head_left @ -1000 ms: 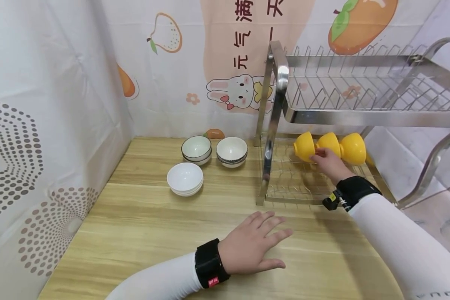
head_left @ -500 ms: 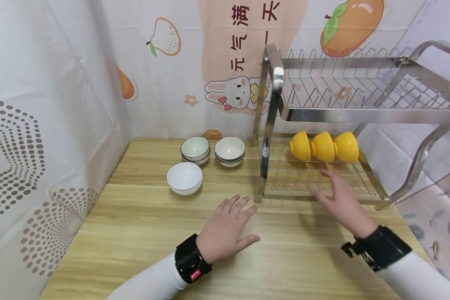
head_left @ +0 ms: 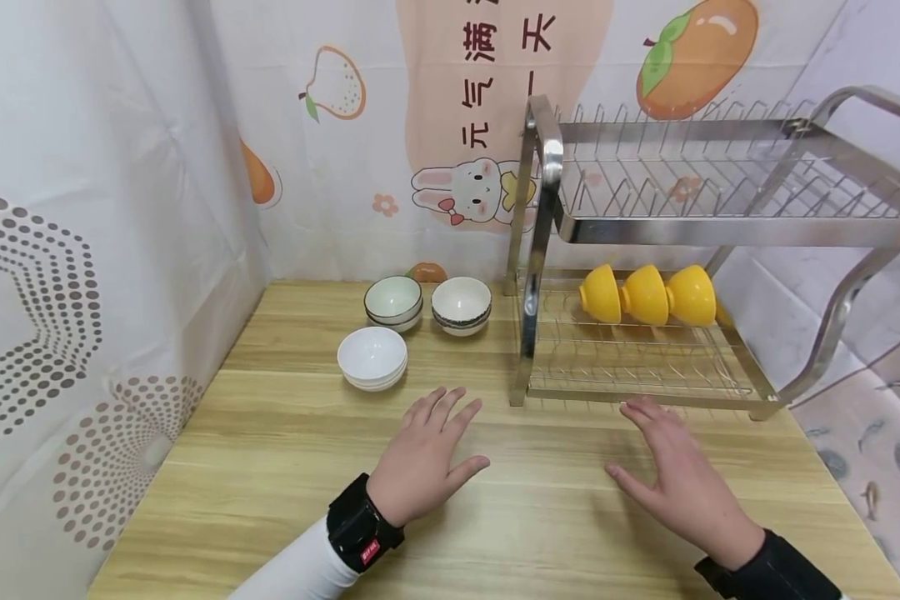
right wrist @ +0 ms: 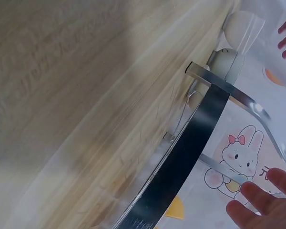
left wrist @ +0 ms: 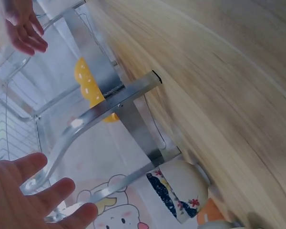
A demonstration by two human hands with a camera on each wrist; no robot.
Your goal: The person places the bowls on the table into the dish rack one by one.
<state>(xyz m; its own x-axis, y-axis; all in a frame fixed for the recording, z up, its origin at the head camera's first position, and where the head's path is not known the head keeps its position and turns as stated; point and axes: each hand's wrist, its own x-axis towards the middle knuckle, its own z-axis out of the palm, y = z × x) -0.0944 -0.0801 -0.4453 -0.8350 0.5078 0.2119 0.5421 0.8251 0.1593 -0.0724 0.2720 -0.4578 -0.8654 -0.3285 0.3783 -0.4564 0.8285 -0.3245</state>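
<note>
My left hand (head_left: 423, 462) is held over the middle of the table with its fingers spread and nothing in it. To the right, my right hand (head_left: 682, 479) hovers in front of the dish rack, fingers extended and also holding nothing. Three yellow bowls (head_left: 647, 294) stand on their sides in a row on the lower shelf of the metal dish rack (head_left: 720, 231). Left of the rack are a stack of white bowls (head_left: 372, 357), a stack of pale green bowls with dark rims (head_left: 393, 300) and a stack of patterned bowls (head_left: 461, 304).
The wooden table (head_left: 270, 467) runs up to a printed curtain (head_left: 330, 200) at the back and left. The rack's upper shelf overhangs the yellow bowls, and its left leg (head_left: 536, 292) rises beside the patterned bowls.
My right hand has let go of the yellow bowls and drawn back out of the rack toward the front. My left hand has shifted to the left, fingers still spread.
</note>
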